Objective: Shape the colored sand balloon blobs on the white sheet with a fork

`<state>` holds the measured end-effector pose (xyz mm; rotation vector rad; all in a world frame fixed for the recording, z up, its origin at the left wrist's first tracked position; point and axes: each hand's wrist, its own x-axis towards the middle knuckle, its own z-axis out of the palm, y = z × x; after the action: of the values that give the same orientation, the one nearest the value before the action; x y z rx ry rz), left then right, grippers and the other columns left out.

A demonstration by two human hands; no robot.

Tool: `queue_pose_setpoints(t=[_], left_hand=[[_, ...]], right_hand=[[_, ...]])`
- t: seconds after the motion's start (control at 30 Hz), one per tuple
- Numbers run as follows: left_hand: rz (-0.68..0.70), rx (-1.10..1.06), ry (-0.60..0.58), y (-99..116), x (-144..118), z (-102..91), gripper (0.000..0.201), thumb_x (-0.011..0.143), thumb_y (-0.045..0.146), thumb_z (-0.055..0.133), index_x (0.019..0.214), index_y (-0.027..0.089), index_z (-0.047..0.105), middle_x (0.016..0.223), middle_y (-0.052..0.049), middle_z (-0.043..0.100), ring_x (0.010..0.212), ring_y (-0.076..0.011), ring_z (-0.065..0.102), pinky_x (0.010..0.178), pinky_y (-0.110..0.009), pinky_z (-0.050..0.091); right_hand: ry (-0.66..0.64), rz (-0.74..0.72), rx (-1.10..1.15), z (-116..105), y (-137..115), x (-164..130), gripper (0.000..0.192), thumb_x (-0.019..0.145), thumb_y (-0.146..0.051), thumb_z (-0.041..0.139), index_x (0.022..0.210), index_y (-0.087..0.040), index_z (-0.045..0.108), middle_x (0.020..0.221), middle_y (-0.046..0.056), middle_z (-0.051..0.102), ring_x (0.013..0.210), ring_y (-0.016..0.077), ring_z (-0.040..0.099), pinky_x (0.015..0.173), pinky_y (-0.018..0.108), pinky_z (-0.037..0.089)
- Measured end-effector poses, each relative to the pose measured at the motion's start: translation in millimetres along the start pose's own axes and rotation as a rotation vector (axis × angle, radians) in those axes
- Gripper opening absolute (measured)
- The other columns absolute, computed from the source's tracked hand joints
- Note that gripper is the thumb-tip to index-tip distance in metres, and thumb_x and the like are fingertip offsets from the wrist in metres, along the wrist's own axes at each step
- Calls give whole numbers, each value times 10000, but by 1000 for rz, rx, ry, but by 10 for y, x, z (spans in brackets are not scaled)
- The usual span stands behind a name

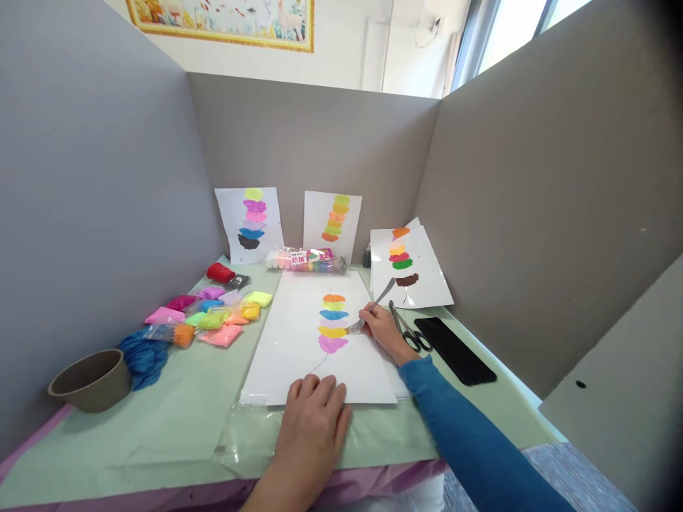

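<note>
The right hand has its fingers closed around a fork, whose tines reach the yellow patch on the white sheet. The fork seems light, stiff and smooth, best taken by its handle. On the sheet's near edge, the left hand lies with fingers extended; this paper probably bends easily. Right of the sheet, scissors and a phone limit room; left of it, green cloth offers more.

Flat black phone at right; round brown bowl beside crumpled blue cloth; gold-framed picture on white wall.
</note>
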<state>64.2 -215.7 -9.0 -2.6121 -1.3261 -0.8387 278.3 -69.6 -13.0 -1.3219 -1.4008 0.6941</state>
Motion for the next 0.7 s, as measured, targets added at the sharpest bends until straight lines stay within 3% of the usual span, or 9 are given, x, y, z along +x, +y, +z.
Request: queue_pose_setpoints(t=[0.23, 0.7], left_hand=[[-20, -25, -35, 4, -18, -9, 182, 913, 216, 499, 1045, 237, 622, 1031, -44, 623, 932, -231, 506, 836, -414, 388], [-23, -32, -48, -7, -10, 7, 182, 915, 217, 492, 1045, 232, 619, 1044, -43, 622, 934, -237, 498, 837, -418, 377]], right_hand=[[60, 80, 123, -7, -55, -9, 159, 730, -342, 557, 673, -208, 494, 422, -47, 509, 378, 111, 429, 421, 232, 326], [13, 2, 38, 7, -46, -31, 191, 764, -368, 553, 679, -205, 502, 443, -44, 513, 449, 132, 505, 512, 249, 390]])
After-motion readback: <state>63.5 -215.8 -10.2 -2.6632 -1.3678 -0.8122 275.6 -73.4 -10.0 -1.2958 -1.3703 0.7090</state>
